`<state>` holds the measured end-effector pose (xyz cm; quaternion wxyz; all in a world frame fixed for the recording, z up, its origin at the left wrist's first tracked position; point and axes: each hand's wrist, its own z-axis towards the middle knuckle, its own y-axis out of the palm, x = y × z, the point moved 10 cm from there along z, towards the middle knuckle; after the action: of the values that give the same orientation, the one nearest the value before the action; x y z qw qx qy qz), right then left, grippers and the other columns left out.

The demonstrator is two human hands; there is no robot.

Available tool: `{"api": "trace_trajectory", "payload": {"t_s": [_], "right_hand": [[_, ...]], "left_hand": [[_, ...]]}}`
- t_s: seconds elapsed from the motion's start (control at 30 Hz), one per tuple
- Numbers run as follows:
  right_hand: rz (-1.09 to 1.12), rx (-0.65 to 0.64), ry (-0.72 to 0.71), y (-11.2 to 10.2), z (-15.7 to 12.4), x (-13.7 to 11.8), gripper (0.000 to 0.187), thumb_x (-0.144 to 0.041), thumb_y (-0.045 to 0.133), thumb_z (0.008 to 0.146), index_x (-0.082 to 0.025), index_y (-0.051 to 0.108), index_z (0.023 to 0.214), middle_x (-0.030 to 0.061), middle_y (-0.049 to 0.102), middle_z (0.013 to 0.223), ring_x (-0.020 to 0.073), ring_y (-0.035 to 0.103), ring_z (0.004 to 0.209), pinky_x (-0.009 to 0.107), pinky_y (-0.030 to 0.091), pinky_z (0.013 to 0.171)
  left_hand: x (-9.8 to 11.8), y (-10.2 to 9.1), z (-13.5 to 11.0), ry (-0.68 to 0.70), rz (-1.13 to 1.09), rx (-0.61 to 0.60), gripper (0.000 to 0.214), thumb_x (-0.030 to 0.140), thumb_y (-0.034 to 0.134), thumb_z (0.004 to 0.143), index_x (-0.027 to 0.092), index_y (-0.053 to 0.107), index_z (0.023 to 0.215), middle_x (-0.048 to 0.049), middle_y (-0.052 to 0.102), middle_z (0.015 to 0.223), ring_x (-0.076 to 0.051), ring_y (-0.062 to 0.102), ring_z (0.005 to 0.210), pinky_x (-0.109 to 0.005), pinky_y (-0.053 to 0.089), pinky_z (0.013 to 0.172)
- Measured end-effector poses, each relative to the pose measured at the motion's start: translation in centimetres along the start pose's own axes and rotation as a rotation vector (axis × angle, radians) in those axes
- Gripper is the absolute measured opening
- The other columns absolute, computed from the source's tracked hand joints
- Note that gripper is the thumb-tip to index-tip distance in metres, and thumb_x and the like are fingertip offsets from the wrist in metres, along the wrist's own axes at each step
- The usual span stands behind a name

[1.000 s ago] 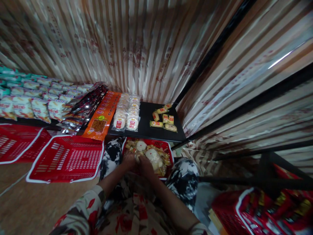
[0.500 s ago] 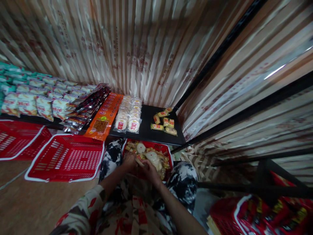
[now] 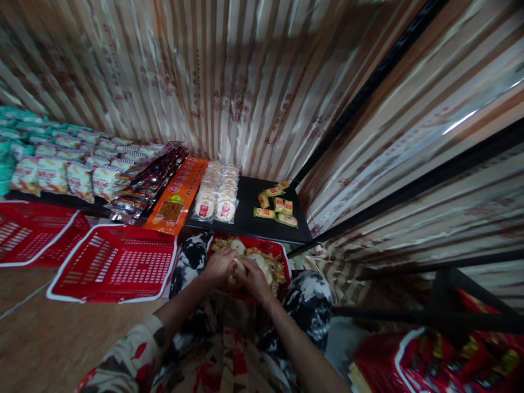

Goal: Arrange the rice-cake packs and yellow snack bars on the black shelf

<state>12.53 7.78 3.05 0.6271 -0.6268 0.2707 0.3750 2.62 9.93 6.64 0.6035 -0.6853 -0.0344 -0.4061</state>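
My left hand (image 3: 221, 266) and my right hand (image 3: 254, 279) come together over a red basket (image 3: 286, 256) between my knees. Both are closed around a pale, round rice cracker packet (image 3: 240, 266), which the fingers partly cover. Inside the basket lie further white round packets (image 3: 260, 265) and several small yellow-gold wrapped snacks (image 3: 278, 268). On the black shelf (image 3: 248, 191) in front, clear packets of round rice crackers (image 3: 225, 209) stand in two rows. To their right, several small yellow wrapped snacks (image 3: 265, 213) are scattered loosely.
An orange snack bag (image 3: 174, 199), dark shiny packets (image 3: 143, 183), white bags (image 3: 79, 180) and teal bags (image 3: 18, 134) line the shelf leftward. Red baskets (image 3: 118, 262) stand below. Black metal bars (image 3: 368, 95) slant at right, above another basket (image 3: 376, 360) of red packets.
Both hands have risen slightly, and the left fingers now wrap over the top of the packet. The view has shifted a little; the shelf goods look unmoved.
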Motion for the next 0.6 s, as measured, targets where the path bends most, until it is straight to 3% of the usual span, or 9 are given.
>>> {"api": "trace_trajectory", "payload": {"t_s": [0.2,0.37,0.5,0.6], "right_hand": [[0.057,0.085,0.002,-2.1,1.2,-1.8,0.037,-0.035,0.060,0.077,-0.022,0.062,0.111,0.0067,0.064,0.110,0.0214,0.057,0.102,0.037,0.042,0.093],[0.228,0.117,0.054,-3.0,1.9,-1.9,0.031,-0.037,0.059,0.076,-0.020,0.066,0.101,0.0058,0.068,0.102,0.0212,0.060,0.096,0.037,0.043,0.091],[0.497,0.092,0.185,-2.0,2.2,-1.1,0.028,-0.037,0.065,0.068,-0.020,0.068,0.089,0.0013,0.070,0.081,0.0174,0.062,0.075,0.030,0.049,0.073],[0.672,0.048,0.312,-1.0,2.0,-0.6,0.024,-0.035,0.069,0.060,-0.019,0.069,0.078,-0.0017,0.067,0.065,0.0142,0.059,0.060,0.025,0.047,0.058]], "left_hand": [[0.7,-2.9,0.6,0.028,0.025,0.064,0.020,0.023,0.039,0.086,0.019,0.057,0.096,-0.0054,0.059,0.097,-0.019,0.050,0.097,-0.029,0.039,0.087],[1.6,-4.4,1.0,0.047,-0.004,0.059,0.024,0.022,0.040,0.086,0.020,0.059,0.101,-0.0048,0.061,0.100,-0.019,0.051,0.099,-0.030,0.039,0.090],[0.0,-4.7,1.3,-0.071,-0.156,0.103,0.023,0.020,0.045,0.082,0.019,0.059,0.101,-0.0040,0.064,0.100,-0.017,0.055,0.097,-0.029,0.041,0.089],[-2.1,-3.9,1.4,-0.184,-0.317,0.098,0.022,0.020,0.048,0.080,0.019,0.060,0.099,-0.0025,0.066,0.096,-0.014,0.059,0.090,-0.026,0.044,0.083]]}}
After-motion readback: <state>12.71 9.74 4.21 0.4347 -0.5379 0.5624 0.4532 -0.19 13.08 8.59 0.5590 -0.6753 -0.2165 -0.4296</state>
